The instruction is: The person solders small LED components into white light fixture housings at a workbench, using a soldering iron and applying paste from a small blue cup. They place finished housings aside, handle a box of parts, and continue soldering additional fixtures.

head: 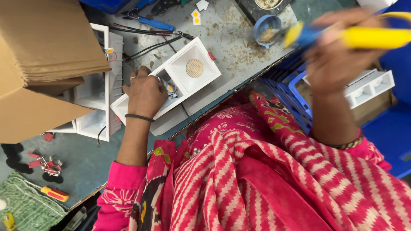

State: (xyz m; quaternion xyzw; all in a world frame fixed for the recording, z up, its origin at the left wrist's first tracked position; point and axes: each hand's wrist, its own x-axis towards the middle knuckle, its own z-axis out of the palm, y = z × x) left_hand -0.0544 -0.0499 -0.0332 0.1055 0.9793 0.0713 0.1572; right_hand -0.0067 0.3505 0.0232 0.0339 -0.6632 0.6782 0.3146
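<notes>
The left hand (145,92) is pressing fingers-closed on the white twin downlight housing (171,81) near the bench edge; the right hand (338,55) is gripping a blurred yellow-and-blue tool (368,37), best brought down steadily.

A grey table (239,47) holds everything. In its middle lies a white square light (180,75). At eleven o'clock are blue pliers (147,20). At one o'clock sits a small blue bowl (266,29). At nine o'clock rests a big brown box (38,64). At seven o'clock lie red clips (43,163).
</notes>
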